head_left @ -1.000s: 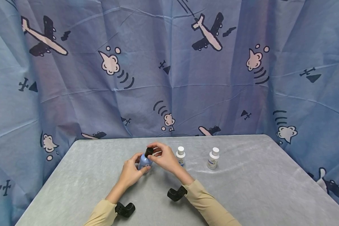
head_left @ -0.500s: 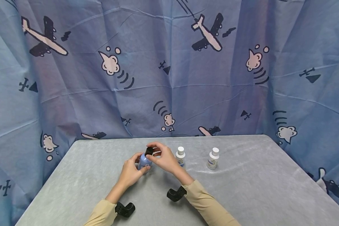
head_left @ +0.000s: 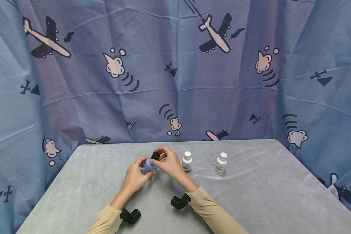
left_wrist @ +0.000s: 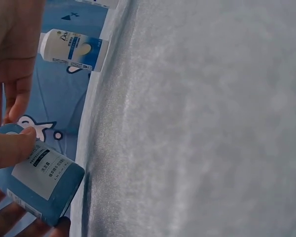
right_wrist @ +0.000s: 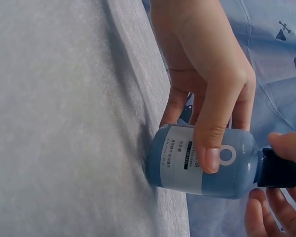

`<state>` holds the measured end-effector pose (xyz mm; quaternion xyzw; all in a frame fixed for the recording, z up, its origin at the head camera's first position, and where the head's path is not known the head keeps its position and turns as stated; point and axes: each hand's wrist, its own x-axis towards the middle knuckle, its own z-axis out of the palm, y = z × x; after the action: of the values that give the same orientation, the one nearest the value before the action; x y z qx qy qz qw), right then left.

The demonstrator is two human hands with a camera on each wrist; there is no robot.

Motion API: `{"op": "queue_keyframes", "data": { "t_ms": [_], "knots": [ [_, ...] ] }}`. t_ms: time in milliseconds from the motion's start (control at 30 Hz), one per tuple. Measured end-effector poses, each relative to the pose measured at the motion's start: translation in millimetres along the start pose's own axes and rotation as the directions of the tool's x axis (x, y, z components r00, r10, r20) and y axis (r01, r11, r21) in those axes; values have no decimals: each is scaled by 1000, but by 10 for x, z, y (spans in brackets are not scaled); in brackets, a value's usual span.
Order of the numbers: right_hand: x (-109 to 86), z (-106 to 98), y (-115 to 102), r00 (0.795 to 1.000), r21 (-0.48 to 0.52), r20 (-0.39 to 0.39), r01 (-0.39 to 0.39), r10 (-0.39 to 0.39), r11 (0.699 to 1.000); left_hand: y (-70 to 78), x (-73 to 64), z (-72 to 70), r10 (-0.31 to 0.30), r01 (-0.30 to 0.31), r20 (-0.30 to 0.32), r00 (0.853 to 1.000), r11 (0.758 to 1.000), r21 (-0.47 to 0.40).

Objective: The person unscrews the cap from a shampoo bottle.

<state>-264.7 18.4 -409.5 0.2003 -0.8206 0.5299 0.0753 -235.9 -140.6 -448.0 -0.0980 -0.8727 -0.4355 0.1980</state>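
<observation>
A small blue shampoo bottle [head_left: 149, 166] with a white label and a black cap [head_left: 155, 155] leans slightly right at the left-centre of the table. Around its body my left hand [head_left: 133, 178] is curled, the thumb lying on the label in the right wrist view. Thumb and fingers of my right hand [head_left: 171, 164] pinch the black cap [right_wrist: 280, 169]. In the right wrist view the bottle's base is by the table surface; whether they touch is unclear. The left wrist view shows the bottle's label side [left_wrist: 44, 173], with the cap mostly hidden.
Two white bottles with white caps stand upright to the right: a nearer one [head_left: 187, 163] just beyond my right hand, another [head_left: 220, 164] farther right. A grey cloth covers the table [head_left: 260, 191]. Behind it hangs a blue curtain [head_left: 152, 71] printed with planes.
The cap and the bottle's top have tilted a little to the right. My right wrist has shifted slightly left, while my left hand keeps its hold. Both white bottles stay put.
</observation>
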Motion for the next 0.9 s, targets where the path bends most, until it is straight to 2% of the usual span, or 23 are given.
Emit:
{"op": "queue_keyframes", "data": {
  "t_ms": [233,500,733,900],
  "knots": [
    [9,-6,27,999,27,9,49,-49,998,-9,-2,14,4,-3,16,1000,1000,-27],
    [6,-19,53,994,89,39,99,-103,991,-17,-14,23,-22,24,51,998,999,-39],
    [8,-23,73,988,82,77,125,-131,989,-8,-20,26,-28,31,66,997,999,-39],
    [18,-37,75,975,62,77,203,-207,977,-6,-12,15,-45,47,50,998,998,-42]
  ]
}}
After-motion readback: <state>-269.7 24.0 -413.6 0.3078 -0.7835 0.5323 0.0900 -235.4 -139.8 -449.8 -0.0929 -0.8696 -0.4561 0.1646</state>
